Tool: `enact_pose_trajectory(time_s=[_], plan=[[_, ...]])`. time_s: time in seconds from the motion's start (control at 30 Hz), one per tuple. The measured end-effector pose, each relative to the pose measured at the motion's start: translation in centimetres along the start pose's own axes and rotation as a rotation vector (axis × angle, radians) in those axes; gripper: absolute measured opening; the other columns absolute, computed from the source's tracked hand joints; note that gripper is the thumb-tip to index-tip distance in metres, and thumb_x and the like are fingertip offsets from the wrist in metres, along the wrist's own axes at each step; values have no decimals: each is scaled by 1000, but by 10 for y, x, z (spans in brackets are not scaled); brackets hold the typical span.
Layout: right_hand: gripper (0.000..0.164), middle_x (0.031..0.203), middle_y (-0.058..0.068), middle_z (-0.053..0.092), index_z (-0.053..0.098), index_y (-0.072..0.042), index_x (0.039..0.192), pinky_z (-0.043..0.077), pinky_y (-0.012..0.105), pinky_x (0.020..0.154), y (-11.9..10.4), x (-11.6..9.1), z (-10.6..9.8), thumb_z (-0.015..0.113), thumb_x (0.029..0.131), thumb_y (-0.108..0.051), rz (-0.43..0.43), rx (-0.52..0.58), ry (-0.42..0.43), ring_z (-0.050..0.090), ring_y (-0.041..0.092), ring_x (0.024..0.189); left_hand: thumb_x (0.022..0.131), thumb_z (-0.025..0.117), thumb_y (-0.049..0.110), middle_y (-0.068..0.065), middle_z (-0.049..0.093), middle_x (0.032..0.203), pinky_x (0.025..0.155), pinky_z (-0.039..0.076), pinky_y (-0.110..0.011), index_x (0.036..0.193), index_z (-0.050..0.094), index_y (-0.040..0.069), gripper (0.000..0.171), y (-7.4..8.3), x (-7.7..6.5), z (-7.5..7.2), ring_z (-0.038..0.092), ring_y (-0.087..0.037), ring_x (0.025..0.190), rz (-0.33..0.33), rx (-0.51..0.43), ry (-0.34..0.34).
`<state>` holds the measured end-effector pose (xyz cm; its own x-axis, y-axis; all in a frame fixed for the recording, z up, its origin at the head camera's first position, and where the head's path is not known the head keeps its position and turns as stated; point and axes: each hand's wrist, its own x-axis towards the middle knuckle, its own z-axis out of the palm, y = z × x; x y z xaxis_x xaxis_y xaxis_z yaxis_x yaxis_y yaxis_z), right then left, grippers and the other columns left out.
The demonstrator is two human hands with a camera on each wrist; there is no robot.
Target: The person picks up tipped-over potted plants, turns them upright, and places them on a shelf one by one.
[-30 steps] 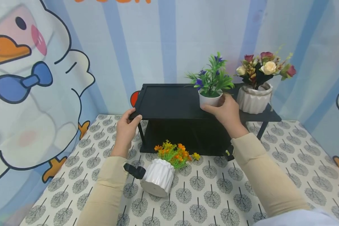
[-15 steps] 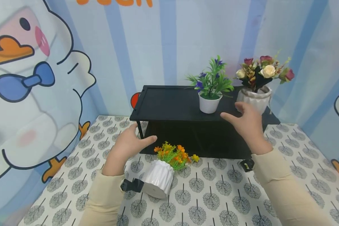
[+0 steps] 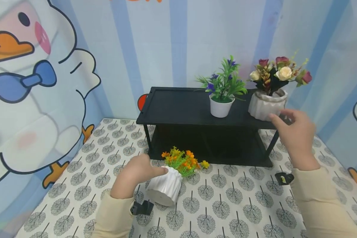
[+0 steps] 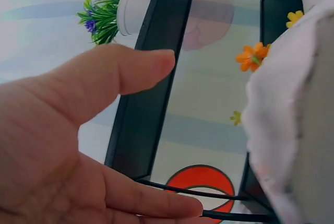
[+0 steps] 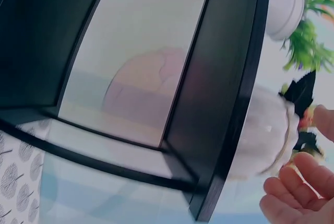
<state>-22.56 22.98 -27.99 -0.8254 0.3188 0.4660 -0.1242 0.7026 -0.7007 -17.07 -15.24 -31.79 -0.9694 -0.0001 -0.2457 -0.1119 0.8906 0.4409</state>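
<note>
A white fluted pot (image 3: pixel 166 186) with orange and yellow flowers (image 3: pixel 182 162) lies tipped over on the patterned cloth. My left hand (image 3: pixel 137 175) hovers beside it, thumb overlapping the pot in the head view; in the left wrist view the thumb and fingers are spread, holding nothing. On the black shelf (image 3: pixel 178 105) stands a small white pot (image 3: pixel 221 106) with green leaves and purple flowers. To its right, the cream pot (image 3: pixel 266 105) of roses sits upright at the shelf's end. My right hand (image 3: pixel 298 135) is near that pot, fingers parted; contact cannot be told.
The shelf has an upper and a lower level (image 3: pixel 208 145) joined by thin posts. Tree-print cloth (image 3: pixel 214 205) covers the table. A blue-striped backdrop (image 3: pixel 154 43) with a cartoon duck hangs behind and at the sides.
My right hand has released the purple-flowered pot and moved right to the rose pot. My left hand has left the shelf's left corner and come down toward the tipped pot.
</note>
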Motion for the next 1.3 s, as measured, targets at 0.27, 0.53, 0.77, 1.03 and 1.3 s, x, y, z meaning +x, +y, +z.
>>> enact_pose_trajectory(time_s=[0.27,0.53,0.77,1.03,1.3], plan=[[55,134,14,49,52,-4,131,33,39,104,34,8,-6,57,89,-39,141,80,76,44,30,124,72,73,48,-15,61,98,65,46,-35,104,59,-7,66,0,-3,18,55,-23,78,10,-41,-11],[53,141,11,43,52,-6,132,32,47,104,63,11,-1,52,91,-41,295,57,35,39,30,129,69,74,49,-18,63,104,76,49,-40,111,56,-9,73,1,-2,30,60,-26,88,-16,-7,4],[56,129,3,51,56,-15,129,39,37,85,70,12,3,49,89,-53,376,89,-26,45,21,116,69,75,48,-11,61,82,64,47,-33,95,60,-5,61,1,-1,36,56,-20,71,-22,14,18],[49,120,-6,53,58,-23,128,39,41,87,71,12,9,53,88,-51,395,229,-32,45,9,103,67,75,49,-10,61,79,61,46,-32,92,60,-4,60,2,0,39,56,-20,69,-28,33,10],[50,121,-9,51,58,-23,127,38,38,92,70,13,11,54,87,-52,410,266,-53,45,3,101,63,76,51,-13,61,83,63,48,-34,98,59,-7,70,2,2,41,56,-22,71,-37,35,7]])
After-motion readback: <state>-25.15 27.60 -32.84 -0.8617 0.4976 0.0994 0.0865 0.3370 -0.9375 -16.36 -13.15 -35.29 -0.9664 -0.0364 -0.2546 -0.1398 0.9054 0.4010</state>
